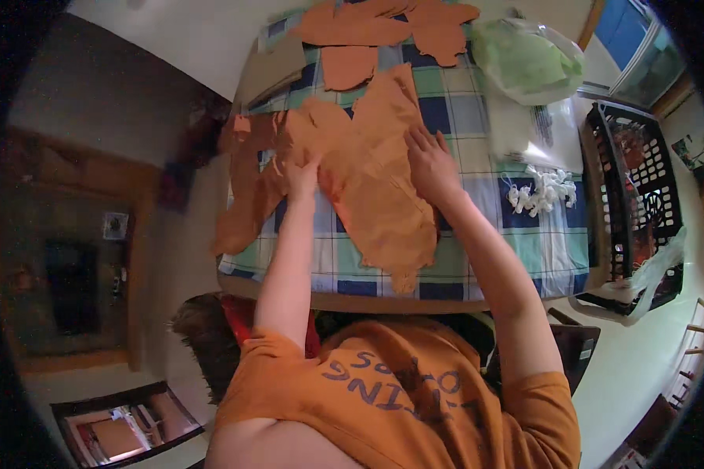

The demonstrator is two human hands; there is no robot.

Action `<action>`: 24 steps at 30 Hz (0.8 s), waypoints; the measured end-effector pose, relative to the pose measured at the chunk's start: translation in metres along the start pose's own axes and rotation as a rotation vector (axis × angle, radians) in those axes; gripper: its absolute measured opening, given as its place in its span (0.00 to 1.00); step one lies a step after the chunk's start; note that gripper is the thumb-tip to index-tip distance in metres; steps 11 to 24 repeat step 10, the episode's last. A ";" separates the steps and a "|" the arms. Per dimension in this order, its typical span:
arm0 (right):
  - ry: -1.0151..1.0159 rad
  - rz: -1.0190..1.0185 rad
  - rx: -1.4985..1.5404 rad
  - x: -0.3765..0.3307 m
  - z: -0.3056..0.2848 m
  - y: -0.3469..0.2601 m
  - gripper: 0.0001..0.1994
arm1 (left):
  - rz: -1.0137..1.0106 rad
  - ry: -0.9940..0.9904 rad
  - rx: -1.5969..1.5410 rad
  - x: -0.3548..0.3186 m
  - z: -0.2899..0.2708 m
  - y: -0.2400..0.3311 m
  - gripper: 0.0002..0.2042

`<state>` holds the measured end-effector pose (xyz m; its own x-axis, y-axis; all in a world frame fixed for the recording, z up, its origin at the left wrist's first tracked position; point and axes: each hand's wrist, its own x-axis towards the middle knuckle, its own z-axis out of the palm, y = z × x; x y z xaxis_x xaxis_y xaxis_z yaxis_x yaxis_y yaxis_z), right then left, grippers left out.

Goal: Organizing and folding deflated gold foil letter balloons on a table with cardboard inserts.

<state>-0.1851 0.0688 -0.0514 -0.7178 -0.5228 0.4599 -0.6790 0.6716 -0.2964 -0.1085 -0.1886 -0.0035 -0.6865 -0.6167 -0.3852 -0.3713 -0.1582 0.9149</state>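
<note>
Orange fabric piece [375, 180], large and irregular, spread on checked tablecloth [477, 117], near table centre. Long axis from 12 o'clock down toward 6, narrow ragged end at near edge. Left hand [301, 178] at its 9 o'clock margin, fingers curled, seemingly pinching a fold; grip not fully visible. Right hand [430, 164] flat and open at 3 o'clock side, palm pressing cloth, holding nothing. Judgement: smoothing goes best with right palm anchoring while left draws outward evenly, avoiding fresh wrinkles. More orange cut pieces [383, 23] at 12 o'clock, far end of table. Orange strips [246, 195] hanging off at 9 o'clock. White knotted scraps [541, 191] at 3 o'clock. Pale green plastic bag [528, 59] at 2 o'clock. Black crate [633, 195] beyond right edge.
</note>
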 end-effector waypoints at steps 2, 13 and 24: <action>-0.003 -0.001 0.014 0.001 -0.002 -0.001 0.23 | 0.602 0.116 0.151 -0.002 0.020 -0.005 0.10; -0.020 -0.017 -0.042 0.002 -0.005 -0.006 0.22 | 0.489 0.177 0.738 0.089 0.076 -0.012 0.15; -0.020 -0.017 -0.042 0.002 -0.005 -0.006 0.22 | 0.489 0.177 0.738 0.089 0.076 -0.012 0.15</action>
